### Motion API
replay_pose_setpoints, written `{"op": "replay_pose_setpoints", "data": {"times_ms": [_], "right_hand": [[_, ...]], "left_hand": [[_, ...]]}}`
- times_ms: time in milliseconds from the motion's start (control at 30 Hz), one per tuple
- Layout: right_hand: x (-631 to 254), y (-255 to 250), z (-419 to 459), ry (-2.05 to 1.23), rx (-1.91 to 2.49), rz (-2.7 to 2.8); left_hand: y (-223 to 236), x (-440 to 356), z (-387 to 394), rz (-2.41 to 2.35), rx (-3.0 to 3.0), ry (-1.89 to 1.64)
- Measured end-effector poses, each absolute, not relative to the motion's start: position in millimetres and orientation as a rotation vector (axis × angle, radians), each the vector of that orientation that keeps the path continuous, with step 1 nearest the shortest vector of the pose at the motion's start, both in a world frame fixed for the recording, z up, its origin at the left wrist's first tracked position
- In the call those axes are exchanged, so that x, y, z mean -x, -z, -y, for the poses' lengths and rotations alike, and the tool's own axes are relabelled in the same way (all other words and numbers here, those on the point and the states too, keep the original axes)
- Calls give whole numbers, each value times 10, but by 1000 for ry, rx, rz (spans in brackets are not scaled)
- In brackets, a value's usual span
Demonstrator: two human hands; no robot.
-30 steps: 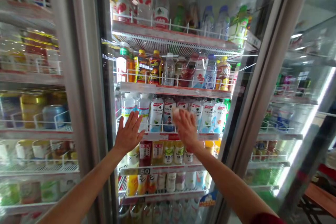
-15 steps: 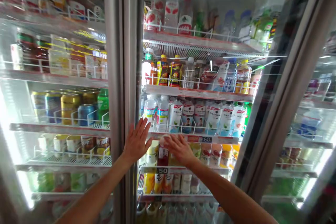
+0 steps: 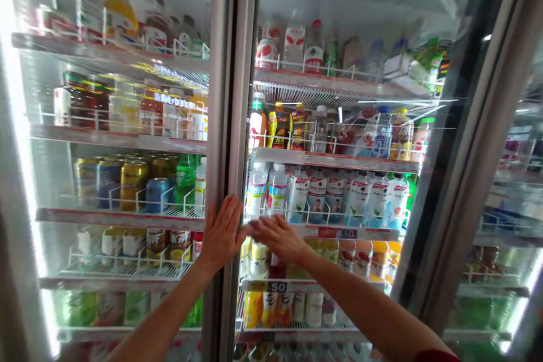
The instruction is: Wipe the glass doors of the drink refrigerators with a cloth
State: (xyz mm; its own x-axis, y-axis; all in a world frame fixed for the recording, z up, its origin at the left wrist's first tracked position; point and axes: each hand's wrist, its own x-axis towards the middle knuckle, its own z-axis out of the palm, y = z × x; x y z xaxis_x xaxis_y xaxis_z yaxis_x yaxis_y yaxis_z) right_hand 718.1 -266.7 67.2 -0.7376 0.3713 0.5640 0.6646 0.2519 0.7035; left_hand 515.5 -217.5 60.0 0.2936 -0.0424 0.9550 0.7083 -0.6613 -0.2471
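My left hand [image 3: 221, 235] is held up flat with its fingers pointing upward, over the metal door frames [image 3: 229, 96] where two glass cooler doors meet. My right hand [image 3: 280, 239] reaches left in front of the right glass door [image 3: 432, 141], fingers stretched out and slightly blurred. Its fingertips come close to my left thumb. Neither hand shows anything held. I cannot tell whether either palm touches the door. Behind my right hand, the glass shows a shelf of white-labelled bottles [image 3: 358, 195] and a row of cans [image 3: 345, 254] below it.
Behind the left door stand gold and blue cans [image 3: 134, 181] on wire-fronted shelves. Large juice bottles [image 3: 120, 14] fill its upper shelf. A price tag [image 3: 278, 287] is fixed to a lower shelf edge. Another door frame [image 3: 470, 141] slants down on the right.
My view has turned left, so the shelves sit farther right. Both hands have shifted left relative to the doors, and my right fingertips are now nearer my left hand.
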Motion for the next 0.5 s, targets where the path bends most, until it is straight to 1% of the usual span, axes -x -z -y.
{"op": "replay_pose_setpoints", "data": {"times_ms": [100, 133, 200, 267, 333, 400, 500], "right_hand": [[-7092, -1153, 2584, 1428, 1195, 1904], [-7072, -1231, 2579, 1418, 1233, 1834], [-7076, -1169, 2617, 1441, 1213, 1880], [-7150, -956, 2693, 1500, 1085, 2073], [-7274, -886, 2751, 1551, 973, 2215], [-7404, -1129, 2761, 1568, 1031, 2112], [-7534, -1737, 2749, 1486, 1270, 1663]], "left_hand": [[-671, -5165, 2141, 590, 1865, 1485], [-687, -5175, 2136, 591, 1862, 1503], [-702, -5195, 2137, 594, 1867, 1523], [-718, -5215, 2147, 587, 1885, 1512], [-778, -5249, 2159, 564, 1899, 1485], [-910, -5315, 2173, 532, 1888, 1489], [-1191, -5472, 2205, 468, 1842, 1559]]}}
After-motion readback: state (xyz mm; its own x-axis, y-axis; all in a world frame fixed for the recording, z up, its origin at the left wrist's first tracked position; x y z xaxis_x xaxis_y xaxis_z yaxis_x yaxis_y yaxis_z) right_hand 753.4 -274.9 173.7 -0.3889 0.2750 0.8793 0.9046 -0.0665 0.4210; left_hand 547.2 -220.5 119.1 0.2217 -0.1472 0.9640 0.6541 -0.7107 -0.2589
